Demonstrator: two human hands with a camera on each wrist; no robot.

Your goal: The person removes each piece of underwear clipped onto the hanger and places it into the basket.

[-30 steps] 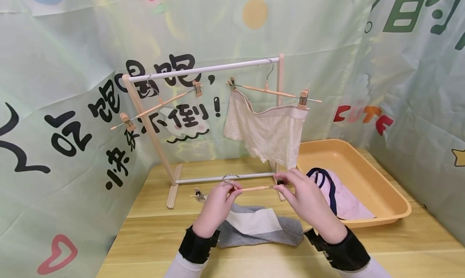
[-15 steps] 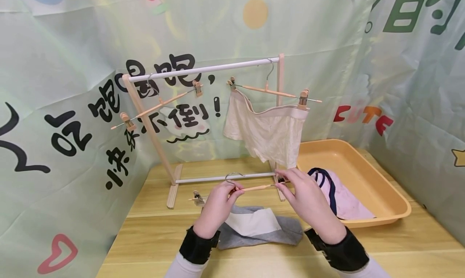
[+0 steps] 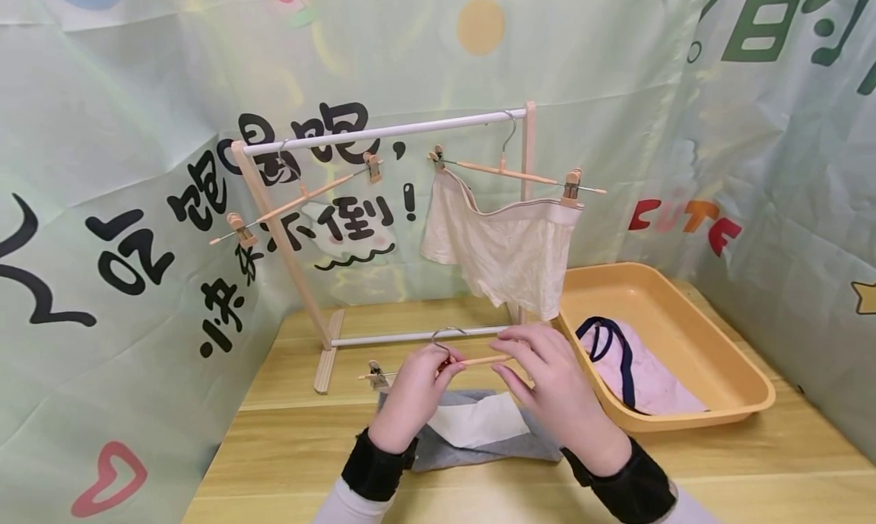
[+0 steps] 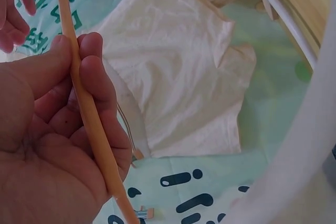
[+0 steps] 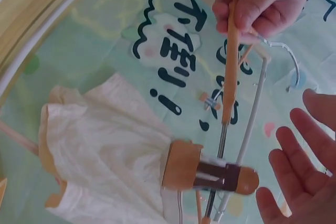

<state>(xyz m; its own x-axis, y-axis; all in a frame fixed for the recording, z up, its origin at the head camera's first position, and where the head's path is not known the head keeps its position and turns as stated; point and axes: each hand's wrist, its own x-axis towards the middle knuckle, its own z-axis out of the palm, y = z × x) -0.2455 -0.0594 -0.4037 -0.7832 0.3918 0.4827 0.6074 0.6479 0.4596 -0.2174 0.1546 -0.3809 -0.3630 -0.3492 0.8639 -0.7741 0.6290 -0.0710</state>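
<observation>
My left hand (image 3: 417, 391) grips the wooden bar of a clip hanger (image 3: 487, 360) near its metal hook, thumb against curled fingers. In the left wrist view that bar (image 4: 92, 114) runs across the palm. My right hand (image 3: 547, 379) is by the hanger's right end; the right wrist view shows its fingers (image 5: 296, 156) spread, apart from the hanger's clip (image 5: 210, 171). The hanger's left clip (image 3: 376, 376) shows beyond my left hand. Below the hands lies a folded grey garment with a white panel (image 3: 479, 421). Whether the left clip holds it I cannot tell.
Behind the hands stands a small rack (image 3: 383, 134). White shorts (image 3: 506, 242) hang on its right side from a clip hanger; another hanger (image 3: 304, 197) hangs bare at left. A yellow tray (image 3: 739, 402) at right holds a pink cloth (image 3: 650, 376) with navy trim.
My right hand has let go of the hanger's right end, shifted a little left and spread its fingers. The held hanger has shifted slightly right, still in my left hand.
</observation>
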